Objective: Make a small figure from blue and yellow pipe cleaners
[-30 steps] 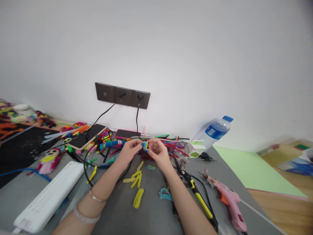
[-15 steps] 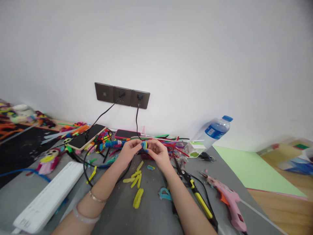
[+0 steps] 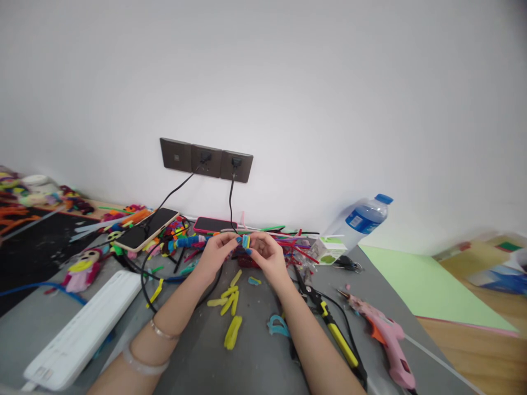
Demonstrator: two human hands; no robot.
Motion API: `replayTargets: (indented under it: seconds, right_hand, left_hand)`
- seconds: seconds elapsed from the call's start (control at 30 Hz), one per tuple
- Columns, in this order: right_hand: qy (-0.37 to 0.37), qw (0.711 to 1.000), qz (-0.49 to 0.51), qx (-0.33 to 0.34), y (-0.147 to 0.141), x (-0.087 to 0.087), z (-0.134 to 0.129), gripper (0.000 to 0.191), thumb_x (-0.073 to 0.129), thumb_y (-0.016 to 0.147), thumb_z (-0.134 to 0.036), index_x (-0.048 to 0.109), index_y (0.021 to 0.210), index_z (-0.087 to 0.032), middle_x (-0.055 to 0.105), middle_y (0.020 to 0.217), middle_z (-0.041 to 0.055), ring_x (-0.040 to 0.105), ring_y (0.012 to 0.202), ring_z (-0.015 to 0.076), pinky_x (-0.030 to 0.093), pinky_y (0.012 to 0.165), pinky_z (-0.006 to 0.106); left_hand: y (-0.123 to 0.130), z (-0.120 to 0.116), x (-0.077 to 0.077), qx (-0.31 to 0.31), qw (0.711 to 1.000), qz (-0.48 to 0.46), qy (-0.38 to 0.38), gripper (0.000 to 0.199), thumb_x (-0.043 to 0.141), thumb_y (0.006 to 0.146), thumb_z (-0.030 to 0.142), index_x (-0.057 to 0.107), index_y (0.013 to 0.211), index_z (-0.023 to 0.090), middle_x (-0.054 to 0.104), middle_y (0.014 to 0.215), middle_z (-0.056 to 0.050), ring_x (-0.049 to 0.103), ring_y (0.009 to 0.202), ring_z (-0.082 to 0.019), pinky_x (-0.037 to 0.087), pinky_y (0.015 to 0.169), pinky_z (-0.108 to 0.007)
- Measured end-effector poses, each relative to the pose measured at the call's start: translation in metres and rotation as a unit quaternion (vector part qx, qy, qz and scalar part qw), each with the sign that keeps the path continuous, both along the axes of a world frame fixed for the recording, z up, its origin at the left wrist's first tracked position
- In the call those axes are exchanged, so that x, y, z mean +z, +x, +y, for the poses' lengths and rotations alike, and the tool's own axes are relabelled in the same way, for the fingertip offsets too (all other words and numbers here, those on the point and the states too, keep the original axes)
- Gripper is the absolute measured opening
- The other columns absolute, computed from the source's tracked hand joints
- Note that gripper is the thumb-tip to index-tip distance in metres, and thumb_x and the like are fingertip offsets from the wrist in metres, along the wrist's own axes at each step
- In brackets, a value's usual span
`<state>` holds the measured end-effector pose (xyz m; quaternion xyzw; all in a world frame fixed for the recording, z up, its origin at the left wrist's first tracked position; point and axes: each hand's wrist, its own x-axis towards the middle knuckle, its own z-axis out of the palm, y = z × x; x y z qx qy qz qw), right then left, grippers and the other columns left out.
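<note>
Between my fingertips is a small blue-and-yellow fuzzy piece that looks like bent pipe cleaner. My left hand pinches it from the left with thumb and forefinger. From the right, my right hand pinches the same piece, its fingers closed around the edge. Below my hands, several yellow fuzzy strips lie on the grey table. A small blue-and-yellow piece rests just under my right hand. Beside my right forearm lies a light blue looped piece.
Yellow-handled pliers and a pink glue gun lie to the right. A water bottle and small box stand near the wall. On the left are a white power strip, a phone and a doll. Black cables cross the table.
The small piece has turned slightly between my fingertips, showing more of its blue-and-yellow stripes. Both hands stay in nearly the same place, and the table is unchanged.
</note>
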<state>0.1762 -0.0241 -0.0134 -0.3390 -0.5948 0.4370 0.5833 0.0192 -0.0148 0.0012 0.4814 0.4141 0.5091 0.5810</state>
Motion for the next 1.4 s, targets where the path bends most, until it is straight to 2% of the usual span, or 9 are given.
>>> replayTargets:
  seconds: [0.13, 0.33, 0.5, 0.97, 1.27, 1.4]
  right_hand:
    - [0.004, 1.000, -0.006, -0.004, 0.0009, -0.0014, 0.0003, 0.024, 0.071, 0.077, -0.031, 0.062, 0.097, -0.021, 0.052, 0.079, 0.0001, 0.042, 0.058, 0.0113, 0.033, 0.051, 0.025]
    - [0.015, 1.000, -0.019, 0.006, 0.0014, -0.0047, 0.0009, 0.022, 0.070, 0.079, -0.029, 0.064, 0.099, -0.022, 0.052, 0.082, 0.0003, 0.042, 0.058, 0.0111, 0.035, 0.054, 0.025]
    - [0.018, 0.999, -0.030, -0.002, 0.0018, -0.0050, 0.0016, 0.022, 0.071, 0.079, -0.031, 0.064, 0.098, -0.021, 0.052, 0.081, 0.0004, 0.044, 0.060, 0.0116, 0.038, 0.055, 0.025]
    - [0.043, 0.996, -0.078, -0.016, 0.0001, 0.0002, -0.0012, 0.020, 0.066, 0.079, -0.026, 0.062, 0.098, -0.020, 0.050, 0.078, -0.0008, 0.041, 0.056, 0.0100, 0.034, 0.050, 0.023]
    - [0.042, 0.996, -0.077, -0.019, 0.0000, 0.0003, -0.0012, 0.020, 0.064, 0.079, -0.024, 0.061, 0.098, -0.020, 0.049, 0.075, -0.0015, 0.040, 0.054, 0.0098, 0.033, 0.049, 0.023]
    - [0.045, 0.996, -0.077, -0.027, -0.0004, 0.0017, -0.0015, 0.020, 0.064, 0.078, -0.023, 0.061, 0.098, -0.020, 0.050, 0.074, -0.0018, 0.040, 0.054, 0.0100, 0.033, 0.049, 0.023]
  left_hand:
    - [-0.0003, -0.0003, 0.0006, 0.006, 1.000, -0.002, -0.002, 0.032, 0.073, 0.066, 0.047, 0.068, 0.072, 0.015, 0.048, 0.054, 0.004, 0.037, 0.050, -0.009, 0.025, 0.048, -0.023]
    - [-0.0002, 0.0005, 0.0027, 0.013, 1.000, 0.005, 0.004, 0.035, 0.076, 0.060, 0.046, 0.069, 0.072, 0.014, 0.055, 0.059, 0.002, 0.037, 0.050, -0.008, 0.025, 0.048, -0.022]
    - [0.0002, 0.0008, 0.0012, 0.010, 1.000, 0.003, 0.015, 0.035, 0.076, 0.062, 0.047, 0.069, 0.072, 0.014, 0.056, 0.060, 0.002, 0.038, 0.050, -0.008, 0.026, 0.048, -0.021]
    - [0.0003, 0.0008, 0.0035, 0.004, 1.000, -0.002, 0.018, 0.037, 0.079, 0.059, 0.047, 0.069, 0.070, 0.014, 0.057, 0.059, 0.002, 0.038, 0.050, -0.008, 0.027, 0.048, -0.021]
    - [-0.0013, 0.0012, -0.0010, 0.008, 1.000, -0.011, 0.014, 0.037, 0.074, 0.066, 0.050, 0.062, 0.065, 0.015, 0.044, 0.050, 0.006, 0.036, 0.047, -0.008, 0.025, 0.046, -0.021]
    - [-0.0010, 0.0013, 0.0010, 0.003, 0.999, 0.016, 0.047, 0.034, 0.076, 0.064, 0.047, 0.066, 0.068, 0.015, 0.053, 0.056, 0.003, 0.040, 0.051, -0.008, 0.029, 0.049, -0.021]
